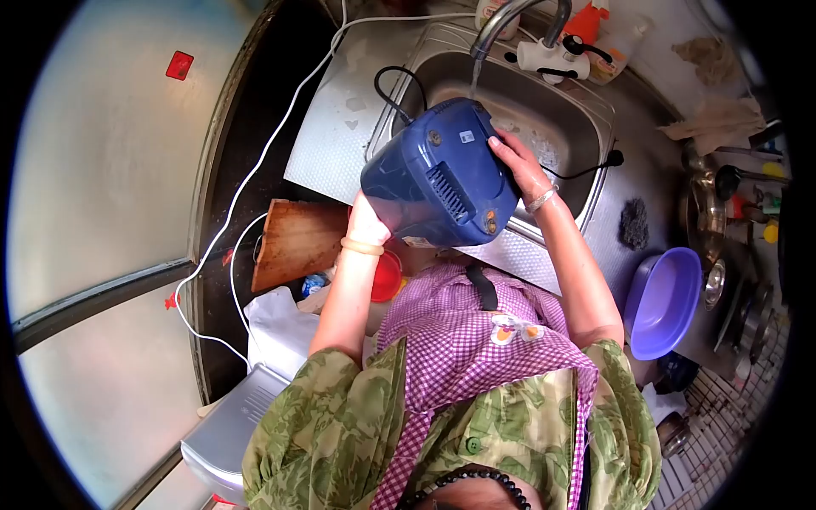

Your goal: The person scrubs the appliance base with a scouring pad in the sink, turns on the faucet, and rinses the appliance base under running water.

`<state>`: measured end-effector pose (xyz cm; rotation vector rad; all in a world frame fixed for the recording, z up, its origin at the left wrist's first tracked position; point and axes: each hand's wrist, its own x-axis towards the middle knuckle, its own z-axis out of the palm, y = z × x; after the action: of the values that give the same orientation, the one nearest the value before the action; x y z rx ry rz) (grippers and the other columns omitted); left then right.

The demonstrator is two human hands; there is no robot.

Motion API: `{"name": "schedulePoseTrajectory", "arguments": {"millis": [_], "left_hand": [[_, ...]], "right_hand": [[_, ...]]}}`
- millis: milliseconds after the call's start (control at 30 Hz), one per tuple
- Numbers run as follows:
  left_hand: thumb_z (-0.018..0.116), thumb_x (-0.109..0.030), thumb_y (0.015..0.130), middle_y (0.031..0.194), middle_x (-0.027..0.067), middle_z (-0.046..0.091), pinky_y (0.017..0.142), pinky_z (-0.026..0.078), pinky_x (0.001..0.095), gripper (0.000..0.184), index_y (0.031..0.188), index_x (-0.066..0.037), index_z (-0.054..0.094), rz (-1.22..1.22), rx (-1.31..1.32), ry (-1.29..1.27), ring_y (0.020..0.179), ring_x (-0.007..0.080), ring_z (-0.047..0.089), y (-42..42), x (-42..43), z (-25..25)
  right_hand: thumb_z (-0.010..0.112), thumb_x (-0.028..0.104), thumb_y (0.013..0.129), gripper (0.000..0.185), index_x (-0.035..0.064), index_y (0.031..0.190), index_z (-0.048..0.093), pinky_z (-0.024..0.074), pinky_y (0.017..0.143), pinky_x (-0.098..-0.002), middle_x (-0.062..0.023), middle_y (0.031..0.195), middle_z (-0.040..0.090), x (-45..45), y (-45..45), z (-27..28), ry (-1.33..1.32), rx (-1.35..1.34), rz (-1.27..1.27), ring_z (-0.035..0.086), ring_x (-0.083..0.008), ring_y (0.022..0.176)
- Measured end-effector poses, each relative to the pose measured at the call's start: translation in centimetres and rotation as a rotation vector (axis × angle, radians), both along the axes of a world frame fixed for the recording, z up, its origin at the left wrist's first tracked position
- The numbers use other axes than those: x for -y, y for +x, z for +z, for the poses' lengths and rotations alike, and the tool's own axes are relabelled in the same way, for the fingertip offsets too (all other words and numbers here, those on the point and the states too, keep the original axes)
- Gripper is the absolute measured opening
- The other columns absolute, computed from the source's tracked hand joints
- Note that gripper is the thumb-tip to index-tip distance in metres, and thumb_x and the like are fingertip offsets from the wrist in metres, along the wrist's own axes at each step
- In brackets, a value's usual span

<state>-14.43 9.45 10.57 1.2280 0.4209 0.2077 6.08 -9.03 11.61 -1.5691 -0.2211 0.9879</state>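
A dark blue electric appliance (416,161) is tilted over the near edge of the sink, its vented underside with round feet facing up. I cannot tell its exact kind. My left hand (371,223) grips its lower left side, the fingers partly hidden beneath it. On the right side, my right hand (520,166) presses against the casing with the thumb on the underside. A black cord loops up from the appliance's back, and a black plug (614,158) lies at the sink's right rim. Water runs from the faucet (489,38) just behind the appliance.
The steel sink (586,127) sits in a metal counter. A purple basin (665,302) and a dark scouring pad (633,223) are at the right. Bottles stand behind the faucet. On the left are a wooden board (297,246), a red bowl (387,276) and a white cable (255,170).
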Motion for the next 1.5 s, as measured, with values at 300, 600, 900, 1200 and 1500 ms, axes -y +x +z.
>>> {"name": "schedulePoseTrajectory", "arguments": {"millis": [300,600,900,1200,1500], "left_hand": [[0.050,-0.036,0.106,0.118,0.0087,0.068,0.093,0.054,0.0342,0.043,0.126,0.000,0.062,0.330,-0.049,-0.504,0.108,0.0198,0.065,1.1,0.4,-0.5],[0.044,-0.042,0.108,0.109,0.0093,0.070,0.089,0.050,0.0305,0.050,0.119,0.002,0.066,0.244,-0.340,-0.238,0.097,0.0184,0.066,8.1,1.1,3.0],[0.040,-0.061,0.100,0.110,0.0259,0.070,0.099,0.046,0.0429,0.075,0.118,0.007,0.066,-0.130,-0.359,0.528,0.109,0.0387,0.065,17.2,0.1,1.4],[0.037,-0.061,0.101,0.121,0.0269,0.066,0.101,0.044,0.0428,0.071,0.125,0.000,0.065,-0.055,-0.477,0.433,0.118,0.0410,0.061,17.8,-1.3,1.3],[0.070,-0.058,0.084,0.128,0.0271,0.059,0.108,0.041,0.0435,0.077,0.133,0.001,0.059,0.004,-0.291,0.617,0.126,0.0387,0.055,16.6,1.1,3.3]], "right_hand": [[0.056,0.053,0.099,0.061,0.0048,0.137,0.056,0.0442,0.102,-0.0315,-0.0086,0.128,0.062,1.5,-0.3,-1.1,0.008,-0.137,-0.124,0.058,-0.0176,0.114],[0.060,0.048,0.098,0.048,0.0071,0.124,0.063,0.0567,0.084,-0.0333,-0.0078,0.113,0.069,6.2,2.6,-10.0,0.098,-0.497,-0.313,0.067,-0.0178,0.096],[0.060,0.045,0.098,0.047,0.0068,0.125,0.062,0.0560,0.086,-0.0336,-0.0080,0.114,0.068,5.3,4.0,-8.6,0.204,-0.532,-0.373,0.067,-0.0182,0.098],[0.060,0.042,0.098,0.045,0.0066,0.126,0.062,0.0554,0.087,-0.0338,-0.0082,0.115,0.068,2.7,6.0,-8.3,0.277,-0.513,-0.368,0.066,-0.0186,0.099],[0.060,0.040,0.099,0.043,0.0063,0.126,0.061,0.0548,0.089,-0.0340,-0.0083,0.116,0.068,2.0,6.2,-9.0,0.294,-0.521,-0.379,0.066,-0.0190,0.101]]}}
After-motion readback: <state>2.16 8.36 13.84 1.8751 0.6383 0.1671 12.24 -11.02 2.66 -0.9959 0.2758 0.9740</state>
